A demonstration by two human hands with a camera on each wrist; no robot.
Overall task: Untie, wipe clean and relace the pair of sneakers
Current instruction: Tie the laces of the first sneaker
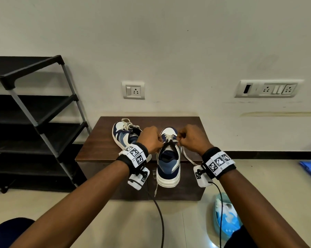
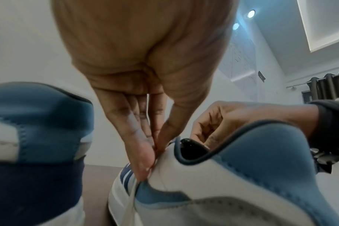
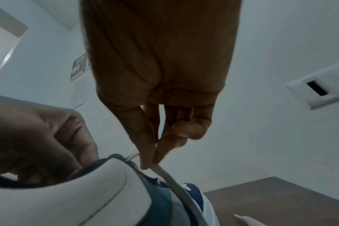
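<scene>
Head view: pale wall w/ sockets, black shoe rack at left, low brown cabinet centre frame. Two sneakers on it: far sneaker tipped on its side, upper left; near sneaker upright, heel toward camera, long axis running up-frame. Left hand & right hand flank its eyelets, about equally near, both pinching the lace; free ends trail down past the heel.

Left wrist view: thumb + fingers pinch lace at the collar's left edge.

Right wrist view: thumb + forefinger pinch lace, which drops to lower right. Prob. relacing the top holes.
</scene>
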